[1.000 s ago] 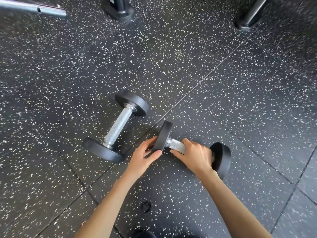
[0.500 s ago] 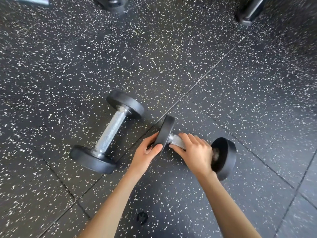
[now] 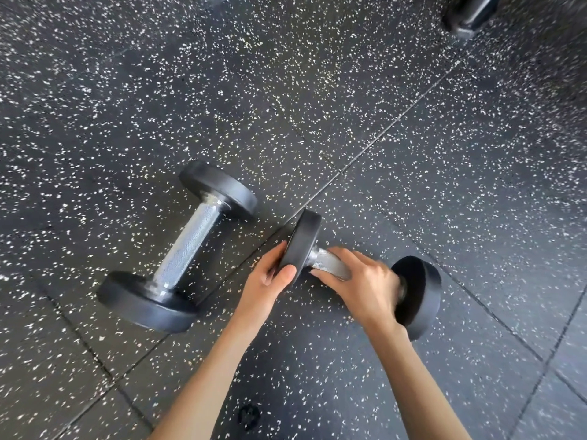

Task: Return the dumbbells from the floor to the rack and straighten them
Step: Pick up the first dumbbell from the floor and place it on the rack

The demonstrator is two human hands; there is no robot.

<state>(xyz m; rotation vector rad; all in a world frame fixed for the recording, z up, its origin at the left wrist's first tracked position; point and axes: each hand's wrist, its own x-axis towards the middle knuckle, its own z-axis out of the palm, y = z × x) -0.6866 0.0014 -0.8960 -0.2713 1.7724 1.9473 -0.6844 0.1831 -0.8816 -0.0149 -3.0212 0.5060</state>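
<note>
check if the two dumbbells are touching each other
Apart. The head view shows a strip of speckled floor between the loose dumbbell and the held dumbbell.

The left hand [image 3: 266, 281] tightens on the end disc of the held dumbbell [image 3: 301, 242]: the thumb, previously beside the disc, now lies across its rim. The right hand [image 3: 365, 287] curls further round the handle. The view drops closer. The second dumbbell [image 3: 187, 249] appears larger and further left, and the chrome bar at top left leaves the frame.
</note>
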